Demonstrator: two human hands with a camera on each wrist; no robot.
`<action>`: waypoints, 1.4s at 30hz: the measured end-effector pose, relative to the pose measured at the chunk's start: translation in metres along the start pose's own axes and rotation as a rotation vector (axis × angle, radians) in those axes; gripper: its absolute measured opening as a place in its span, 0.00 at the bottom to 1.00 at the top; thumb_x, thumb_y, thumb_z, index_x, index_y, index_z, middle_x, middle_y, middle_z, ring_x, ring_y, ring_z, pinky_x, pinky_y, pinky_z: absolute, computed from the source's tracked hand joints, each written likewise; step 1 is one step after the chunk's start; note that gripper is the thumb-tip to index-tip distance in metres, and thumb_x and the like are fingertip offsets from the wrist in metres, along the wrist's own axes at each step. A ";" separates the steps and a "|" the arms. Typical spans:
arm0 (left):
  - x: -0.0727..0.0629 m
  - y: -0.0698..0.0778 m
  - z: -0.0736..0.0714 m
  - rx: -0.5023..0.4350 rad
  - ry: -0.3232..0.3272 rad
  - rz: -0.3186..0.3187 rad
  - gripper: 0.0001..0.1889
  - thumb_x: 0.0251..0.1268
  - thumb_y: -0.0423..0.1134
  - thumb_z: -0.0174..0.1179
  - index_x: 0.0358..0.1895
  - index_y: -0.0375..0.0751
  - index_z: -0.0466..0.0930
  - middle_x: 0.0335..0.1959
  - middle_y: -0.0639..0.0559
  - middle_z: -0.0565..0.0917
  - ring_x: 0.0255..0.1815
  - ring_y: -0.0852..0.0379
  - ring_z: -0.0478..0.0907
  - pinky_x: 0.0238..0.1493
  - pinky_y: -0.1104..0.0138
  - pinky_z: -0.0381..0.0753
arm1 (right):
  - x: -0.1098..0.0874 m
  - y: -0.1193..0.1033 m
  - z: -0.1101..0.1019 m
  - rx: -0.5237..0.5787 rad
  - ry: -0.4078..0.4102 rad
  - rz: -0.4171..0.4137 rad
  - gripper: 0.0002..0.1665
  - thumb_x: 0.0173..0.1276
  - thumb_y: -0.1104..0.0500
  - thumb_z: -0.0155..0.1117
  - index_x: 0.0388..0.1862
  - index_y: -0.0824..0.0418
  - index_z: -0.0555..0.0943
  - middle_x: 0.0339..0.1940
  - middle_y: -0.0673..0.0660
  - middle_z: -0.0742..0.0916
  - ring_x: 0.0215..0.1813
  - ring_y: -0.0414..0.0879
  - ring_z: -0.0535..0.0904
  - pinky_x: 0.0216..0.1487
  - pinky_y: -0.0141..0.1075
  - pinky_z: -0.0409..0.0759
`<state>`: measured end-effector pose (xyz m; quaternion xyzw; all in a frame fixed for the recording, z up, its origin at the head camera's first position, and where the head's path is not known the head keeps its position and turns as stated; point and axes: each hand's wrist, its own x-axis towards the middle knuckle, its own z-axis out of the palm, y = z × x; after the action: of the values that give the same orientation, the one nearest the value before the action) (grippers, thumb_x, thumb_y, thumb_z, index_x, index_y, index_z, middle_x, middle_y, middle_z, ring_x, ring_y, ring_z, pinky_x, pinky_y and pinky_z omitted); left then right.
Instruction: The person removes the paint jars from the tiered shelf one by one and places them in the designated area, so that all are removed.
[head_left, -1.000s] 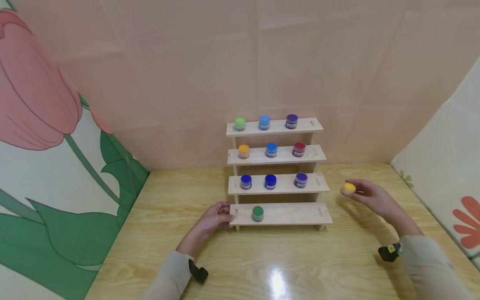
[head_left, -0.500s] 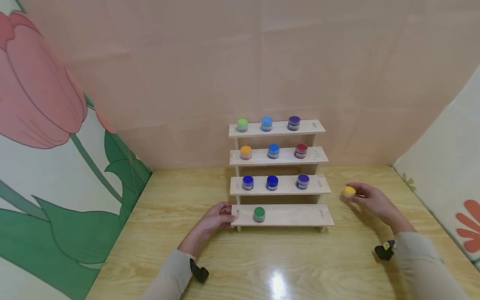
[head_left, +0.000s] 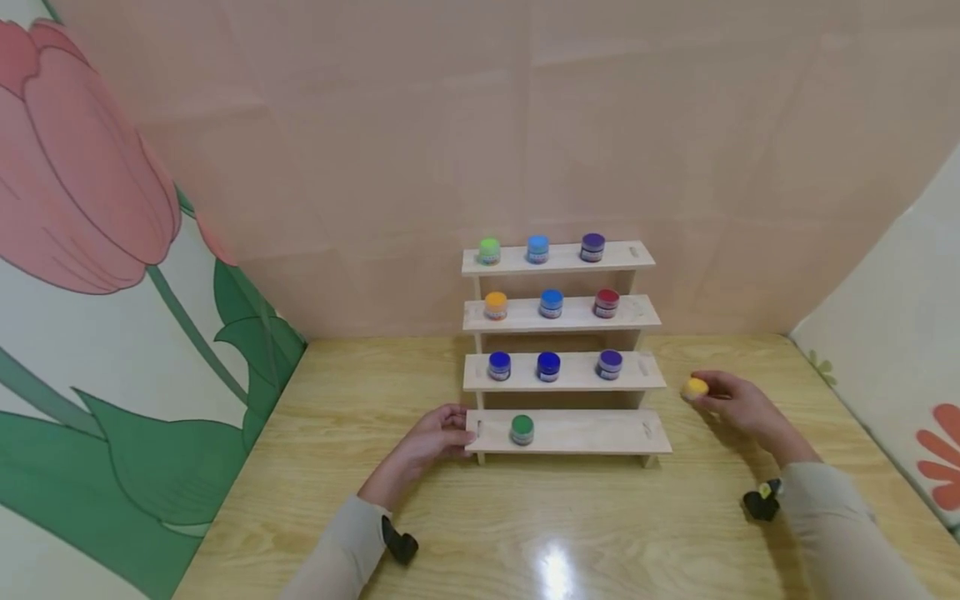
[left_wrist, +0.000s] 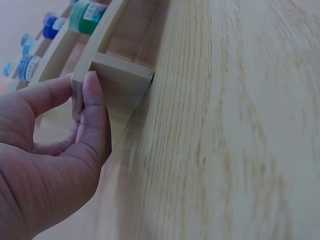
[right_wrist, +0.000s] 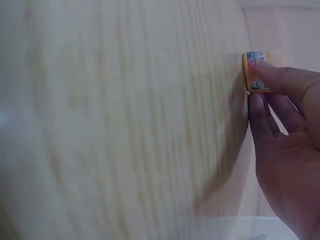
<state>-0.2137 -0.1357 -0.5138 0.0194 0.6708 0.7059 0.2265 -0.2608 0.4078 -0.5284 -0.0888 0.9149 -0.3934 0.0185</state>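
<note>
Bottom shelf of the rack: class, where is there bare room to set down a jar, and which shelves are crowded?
The bottom shelf is bare from the green jar to its right end. The left hand grips its left end. The right hand holds a yellow jar beside the rack. The three upper shelves each carry three jars, with only short gaps at their right ends.

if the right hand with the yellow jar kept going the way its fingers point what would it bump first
Probably the right end of the wooden rack. The right hand pinches the yellow jar, fingers aimed left toward the rack's lower shelves. Bare table lies between; height is hard to judge.
</note>
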 end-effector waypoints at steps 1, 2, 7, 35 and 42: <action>0.000 0.000 0.000 -0.001 -0.002 0.001 0.30 0.65 0.24 0.63 0.69 0.27 0.64 0.48 0.43 0.76 0.41 0.53 0.79 0.41 0.67 0.88 | 0.000 0.000 0.000 -0.009 -0.004 0.006 0.33 0.74 0.55 0.65 0.71 0.71 0.69 0.60 0.74 0.80 0.49 0.27 0.73 0.42 0.20 0.77; 0.000 0.000 0.000 0.000 -0.004 0.003 0.30 0.65 0.24 0.63 0.69 0.27 0.64 0.48 0.43 0.76 0.41 0.53 0.79 0.41 0.67 0.88 | 0.000 0.000 0.000 -0.019 -0.010 0.010 0.34 0.75 0.54 0.65 0.72 0.71 0.68 0.61 0.74 0.79 0.51 0.32 0.75 0.43 0.20 0.77; 0.001 -0.001 -0.001 0.000 -0.026 0.013 0.31 0.65 0.24 0.62 0.69 0.25 0.62 0.49 0.42 0.76 0.41 0.54 0.80 0.41 0.67 0.88 | -0.005 -0.010 -0.005 -0.059 -0.002 -0.034 0.35 0.76 0.56 0.63 0.73 0.72 0.65 0.66 0.77 0.74 0.61 0.67 0.75 0.44 0.17 0.74; -0.002 -0.001 -0.001 -0.015 -0.020 0.004 0.31 0.65 0.24 0.62 0.70 0.24 0.62 0.49 0.42 0.76 0.40 0.54 0.80 0.41 0.67 0.88 | -0.052 -0.178 0.069 0.228 0.072 -0.266 0.15 0.74 0.62 0.64 0.58 0.64 0.79 0.51 0.62 0.86 0.49 0.39 0.84 0.48 0.25 0.84; -0.002 0.000 -0.001 -0.025 -0.026 0.000 0.31 0.64 0.23 0.61 0.70 0.24 0.61 0.48 0.43 0.76 0.41 0.54 0.80 0.43 0.66 0.88 | -0.047 -0.192 0.102 0.321 0.019 -0.301 0.17 0.69 0.71 0.65 0.56 0.69 0.79 0.50 0.68 0.85 0.48 0.39 0.84 0.49 0.29 0.86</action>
<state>-0.2126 -0.1375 -0.5136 0.0257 0.6588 0.7141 0.2354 -0.1756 0.2135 -0.4619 -0.2164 0.8170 -0.5333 -0.0352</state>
